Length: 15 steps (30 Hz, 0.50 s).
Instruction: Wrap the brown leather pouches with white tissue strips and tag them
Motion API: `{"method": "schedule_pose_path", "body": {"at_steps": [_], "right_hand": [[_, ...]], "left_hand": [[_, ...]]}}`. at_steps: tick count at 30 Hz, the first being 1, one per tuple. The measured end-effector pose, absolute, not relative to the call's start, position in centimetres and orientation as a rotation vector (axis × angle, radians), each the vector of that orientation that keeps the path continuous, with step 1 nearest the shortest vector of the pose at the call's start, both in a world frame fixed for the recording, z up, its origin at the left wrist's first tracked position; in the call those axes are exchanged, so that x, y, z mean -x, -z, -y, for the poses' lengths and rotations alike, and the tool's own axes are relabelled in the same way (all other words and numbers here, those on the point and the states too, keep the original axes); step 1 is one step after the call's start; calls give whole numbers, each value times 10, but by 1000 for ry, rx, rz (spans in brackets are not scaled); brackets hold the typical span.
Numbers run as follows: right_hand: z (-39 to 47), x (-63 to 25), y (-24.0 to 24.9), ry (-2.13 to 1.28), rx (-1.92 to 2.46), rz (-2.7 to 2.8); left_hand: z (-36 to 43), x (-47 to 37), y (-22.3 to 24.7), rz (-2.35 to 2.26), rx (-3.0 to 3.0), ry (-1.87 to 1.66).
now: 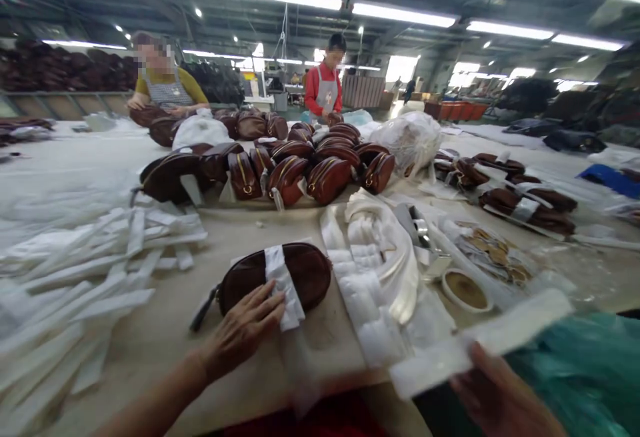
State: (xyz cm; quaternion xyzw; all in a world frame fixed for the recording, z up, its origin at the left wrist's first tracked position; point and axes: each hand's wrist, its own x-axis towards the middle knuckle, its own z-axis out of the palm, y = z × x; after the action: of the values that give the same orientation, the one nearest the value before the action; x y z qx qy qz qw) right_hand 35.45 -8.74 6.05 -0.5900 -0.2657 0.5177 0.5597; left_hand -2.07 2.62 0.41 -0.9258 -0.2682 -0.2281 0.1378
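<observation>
A dark brown oval leather pouch (310,270) with a tassel (204,308) at its left end lies on the table. Across its middle runs a white wrapping strip (281,277), its lower end hanging toward me. My left hand (250,317) rests flat on the pouch and strip, fingers stretched out. At the lower right my right hand (493,387), smeared by motion, grips a long white packing strip (480,344) between thumb and fingers. A folded white cloth bundle (373,277) lies between the two hands.
Loose white strips (100,284) are heaped at the left. Several brown pouches (330,174) stand in rows behind. A tape roll (466,290) and a teal plastic bag (585,370) are at right. Two co-workers (327,87) (165,87) stand across the table.
</observation>
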Motion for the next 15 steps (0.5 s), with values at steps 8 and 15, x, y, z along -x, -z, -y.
{"method": "schedule_pose_path", "body": {"at_steps": [8, 15], "right_hand": [[13, -171, -19, -2005, 1146, 215], [7, -152, -4, -1997, 1209, 172]], "left_hand": [[-33, 22, -11, 879, 2814, 647], [-42, 22, -22, 890, 2891, 764]]}}
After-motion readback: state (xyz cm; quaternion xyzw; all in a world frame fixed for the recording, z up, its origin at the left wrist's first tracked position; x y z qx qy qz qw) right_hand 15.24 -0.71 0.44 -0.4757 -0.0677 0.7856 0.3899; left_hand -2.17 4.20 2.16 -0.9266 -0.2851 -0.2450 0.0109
